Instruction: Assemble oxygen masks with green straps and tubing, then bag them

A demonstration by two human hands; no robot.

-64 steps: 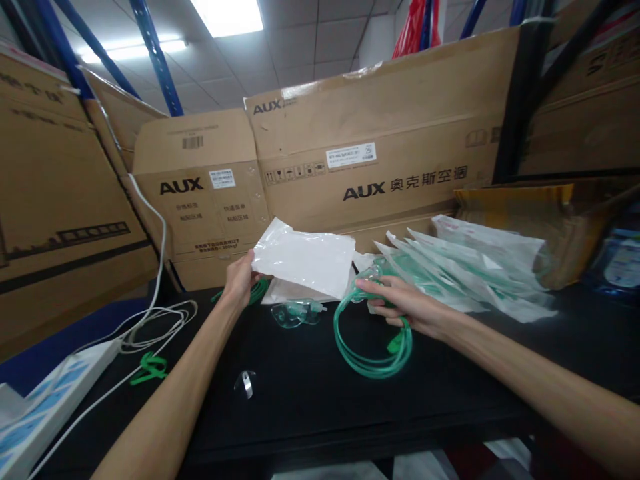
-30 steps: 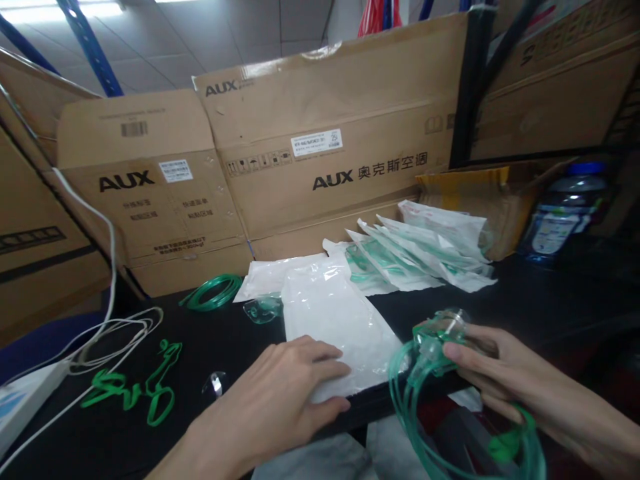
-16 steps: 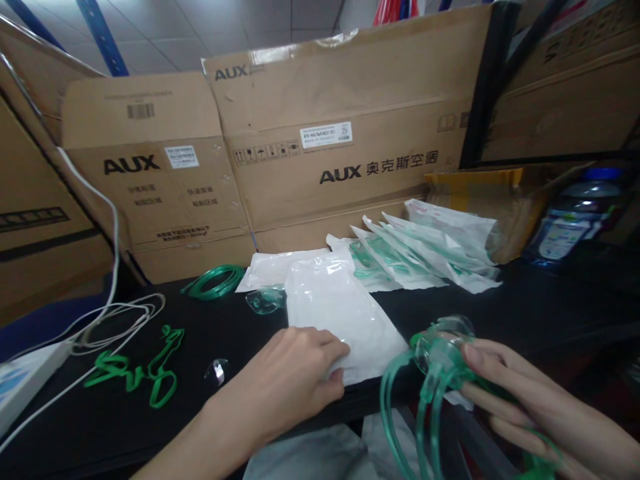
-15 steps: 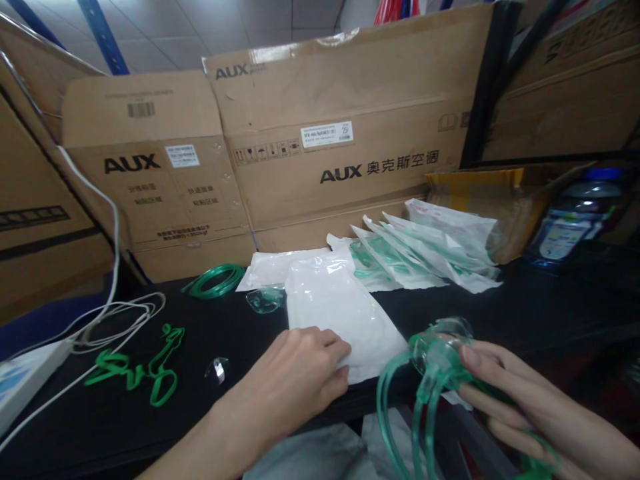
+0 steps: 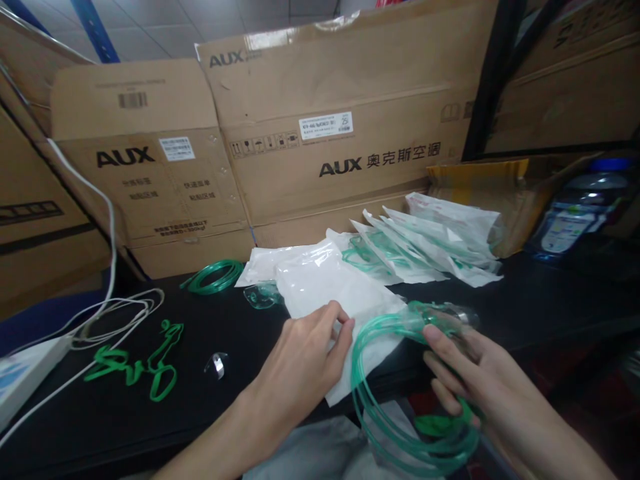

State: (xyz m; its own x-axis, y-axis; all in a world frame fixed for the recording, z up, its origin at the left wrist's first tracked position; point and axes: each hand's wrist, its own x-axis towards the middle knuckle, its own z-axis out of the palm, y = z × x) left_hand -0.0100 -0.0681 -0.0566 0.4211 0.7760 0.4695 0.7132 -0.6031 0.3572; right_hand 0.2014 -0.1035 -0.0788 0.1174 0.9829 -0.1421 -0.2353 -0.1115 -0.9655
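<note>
My right hand (image 5: 470, 367) is closed around a clear green oxygen mask, and its coiled green tubing (image 5: 365, 393) hangs down past the table's front edge. A green elastic strap (image 5: 435, 425) dangles below my fingers. With bent fingers, my left hand (image 5: 310, 347) pinches the near part of a white pouch (image 5: 320, 283) lying on the black table. The tubing overlaps the pouch's right side. Just left of the pouch lies another clear green mask piece (image 5: 263, 295). Further left are a tubing coil (image 5: 213, 277), tangled green straps (image 5: 160, 360) and a small clear piece with metal (image 5: 217, 365).
Several filled pouches (image 5: 425, 247) lean in a row at the back, before AUX cardboard boxes (image 5: 350, 87). A blue-capped bottle (image 5: 575, 207) stands at the right beside an open carton (image 5: 480, 180). White cables (image 5: 135, 310) and a power strip (image 5: 35, 373) lie at the left.
My right hand has moved slightly left and turned the mask, and the tubing loops have swung toward the pouch. The pouch's near end has shifted left and toward me with my left hand.
</note>
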